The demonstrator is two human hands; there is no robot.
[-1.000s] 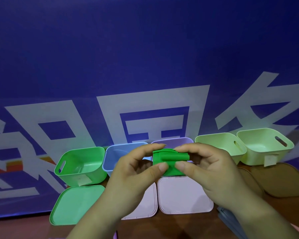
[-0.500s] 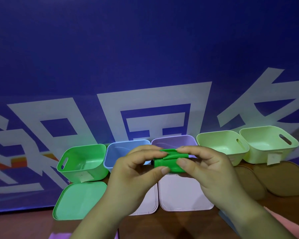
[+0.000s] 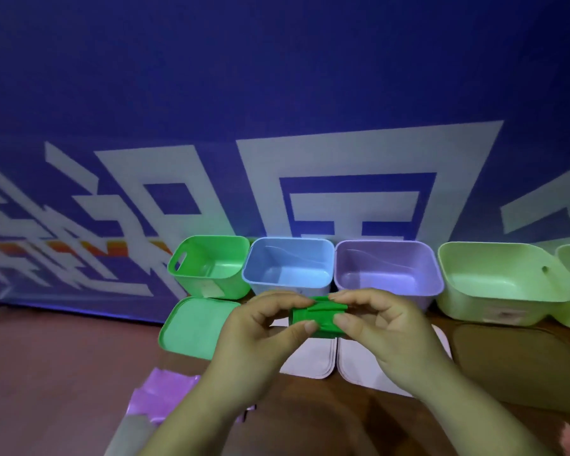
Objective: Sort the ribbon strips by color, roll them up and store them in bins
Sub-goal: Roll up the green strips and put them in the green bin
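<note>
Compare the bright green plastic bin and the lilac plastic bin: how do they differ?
The bright green plastic bin stands at the row's left end; the lilac plastic bin stands third. The green bin shows a handle slot in its left wall; the lilac bin shows none. Both stand upright, lidless and empty.

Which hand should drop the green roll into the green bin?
Left, likely. Both left hand and right hand pinch the green ribbon roll; the green bin sits on the left hand's side.
</note>
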